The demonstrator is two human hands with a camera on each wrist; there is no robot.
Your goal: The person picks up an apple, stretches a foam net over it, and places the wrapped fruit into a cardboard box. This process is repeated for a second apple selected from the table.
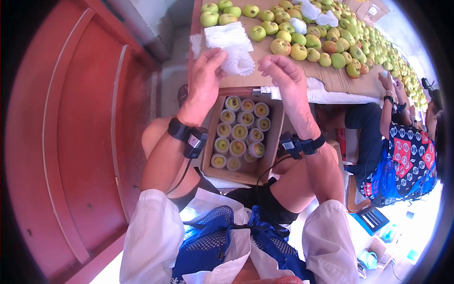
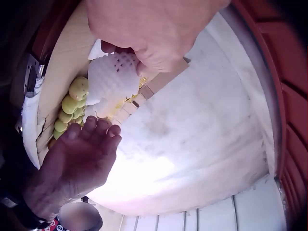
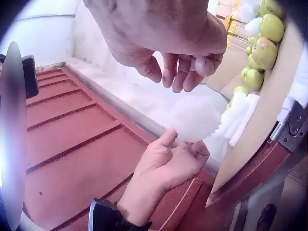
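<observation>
At upper centre of the head view, the left hand [image 1: 204, 78] pinches a white foam net [image 1: 239, 62] over the table edge.

Thumb and fingertips close on one end of the net, which the right wrist view shows fanning out above the left palm. From that pinch the net's length runs toward frame right, pointing at the right hand [image 1: 283, 75]. The right hand holds nothing. Its fingers are loosely curled, with their tips just beside the net's free end, and I cannot tell whether they touch it. Just above the held net a stack of foam nets [image 1: 229, 35] lies on the cardboard-covered table [image 1: 331, 78], and loose green fruit [image 1: 298, 49] spreads toward the upper right. Below both hands, at frame centre, an open carton [image 1: 236, 176] between the knees holds netted fruit [image 1: 239, 132] in rows.
</observation>
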